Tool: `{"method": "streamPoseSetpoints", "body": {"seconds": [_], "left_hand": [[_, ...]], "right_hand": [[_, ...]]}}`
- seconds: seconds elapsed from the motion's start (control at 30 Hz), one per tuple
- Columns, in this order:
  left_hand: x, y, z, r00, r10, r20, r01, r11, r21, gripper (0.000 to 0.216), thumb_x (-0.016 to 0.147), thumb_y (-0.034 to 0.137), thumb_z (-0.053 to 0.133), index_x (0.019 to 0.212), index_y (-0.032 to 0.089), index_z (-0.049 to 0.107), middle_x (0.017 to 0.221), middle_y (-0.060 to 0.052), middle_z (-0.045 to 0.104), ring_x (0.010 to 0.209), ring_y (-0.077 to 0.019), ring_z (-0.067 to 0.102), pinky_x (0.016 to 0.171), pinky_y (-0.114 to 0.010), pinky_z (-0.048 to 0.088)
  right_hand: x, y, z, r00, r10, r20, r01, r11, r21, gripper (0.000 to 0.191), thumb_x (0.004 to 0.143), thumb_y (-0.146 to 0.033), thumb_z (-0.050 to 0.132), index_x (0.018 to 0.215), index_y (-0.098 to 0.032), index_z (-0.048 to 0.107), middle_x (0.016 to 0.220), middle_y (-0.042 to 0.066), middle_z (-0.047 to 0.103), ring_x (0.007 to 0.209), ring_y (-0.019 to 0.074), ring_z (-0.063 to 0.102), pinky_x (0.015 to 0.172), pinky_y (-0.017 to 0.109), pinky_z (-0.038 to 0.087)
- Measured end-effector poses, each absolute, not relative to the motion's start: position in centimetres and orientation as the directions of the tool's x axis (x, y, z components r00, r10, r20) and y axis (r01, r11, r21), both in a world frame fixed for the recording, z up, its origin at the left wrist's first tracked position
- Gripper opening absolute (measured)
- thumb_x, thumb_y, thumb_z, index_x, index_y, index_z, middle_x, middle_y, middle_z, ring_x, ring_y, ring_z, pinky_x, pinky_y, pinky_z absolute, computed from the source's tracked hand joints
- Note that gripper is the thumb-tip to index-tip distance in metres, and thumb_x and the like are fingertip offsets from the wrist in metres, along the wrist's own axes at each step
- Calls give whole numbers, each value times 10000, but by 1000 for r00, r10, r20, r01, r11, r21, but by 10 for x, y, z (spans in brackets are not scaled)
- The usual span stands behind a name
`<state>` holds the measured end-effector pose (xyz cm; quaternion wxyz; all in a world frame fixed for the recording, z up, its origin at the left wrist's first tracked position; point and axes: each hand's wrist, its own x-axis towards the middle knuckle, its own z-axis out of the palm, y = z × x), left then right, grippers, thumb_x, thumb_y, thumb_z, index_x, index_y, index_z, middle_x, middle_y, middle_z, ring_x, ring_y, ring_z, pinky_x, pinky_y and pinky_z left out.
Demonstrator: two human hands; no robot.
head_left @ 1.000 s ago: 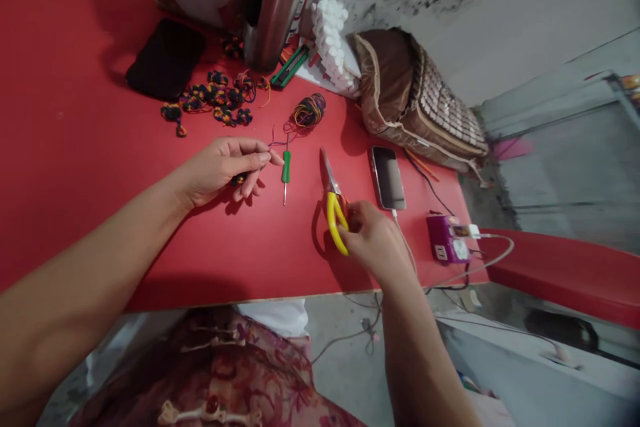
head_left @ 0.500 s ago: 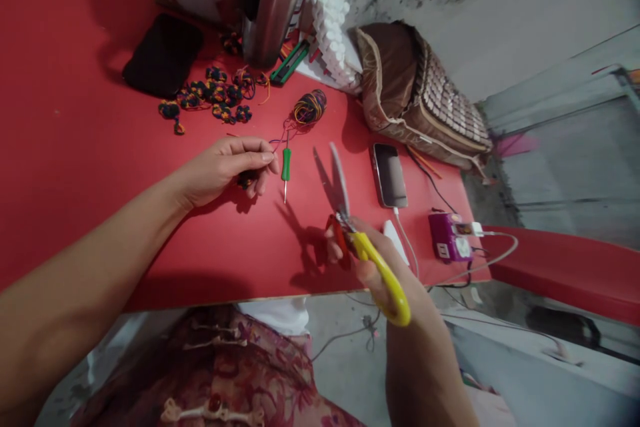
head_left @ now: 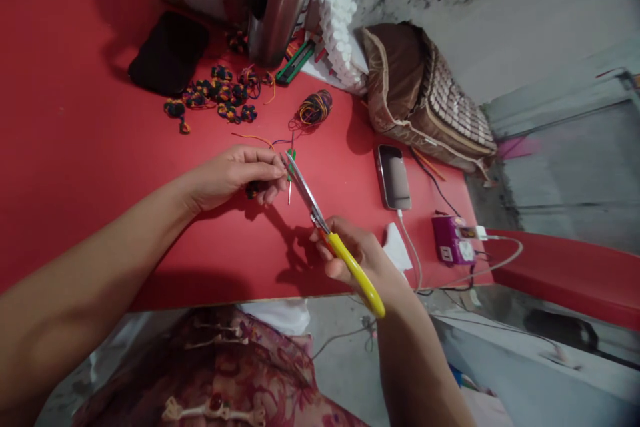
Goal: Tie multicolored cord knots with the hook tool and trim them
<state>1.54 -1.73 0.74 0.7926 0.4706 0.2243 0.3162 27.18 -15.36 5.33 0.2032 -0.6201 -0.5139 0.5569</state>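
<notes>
Head camera: near the centre of the frame, the left hand (head_left: 263, 175) has thumb and fingertips pinched together, with a small dark yarn piece (head_left: 253, 189) showing beneath its curled fingers. The right hand (head_left: 353, 253), just right of and below centre, grips the scissors (head_left: 357, 277) by the handles, the yellow one uppermost, and the blades point up and left with their tips right by the left fingertips. How far apart the blades stand I cannot tell. An orange strand (head_left: 253, 137) curves just above the left hand, and the green hook tool (head_left: 291, 167) lies partly behind the blade tips on the red table (head_left: 100, 180). The main risk, as I judge it, is a nicked fingertip, since the tips are so close to the pinch. With strands near one another there, the wrong one could be caught if the blades are off line, and a cut too near the knots might let the work loosen. A nudge of the wrist could also knock the hook or snag the thread that trails near the yarn ball (head_left: 314, 109), above centre. The finished-looking yarn flowers (head_left: 225, 93), upper left of centre, seem safely apart.
</notes>
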Motion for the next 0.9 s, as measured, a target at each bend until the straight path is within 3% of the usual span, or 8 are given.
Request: {"method": "streamPoseSetpoints", "body": {"seconds": [0.6, 0.9], "left_hand": [[14, -17, 12, 703, 704, -106, -256, 389, 885, 148, 823, 209, 801, 681, 169, 796, 609, -50, 721, 507, -117, 611, 523, -216, 492], [14, -17, 10, 689, 715, -116, -269, 401, 876, 159, 830, 208, 801, 678, 166, 797, 611, -51, 721, 510, -121, 625, 506, -204, 499]], "right_hand": [[275, -152, 49, -118, 877, -466, 531, -341, -776, 791, 725, -972, 895, 869, -238, 637, 780, -15, 600, 733, 158, 471, 661, 337, 346], [268, -147, 52, -71, 873, -483, 540, -373, -755, 808, 669, -968, 921, 847, -217, 680, 760, 11, 663, 723, 168, 510, 682, 338, 393]]}}
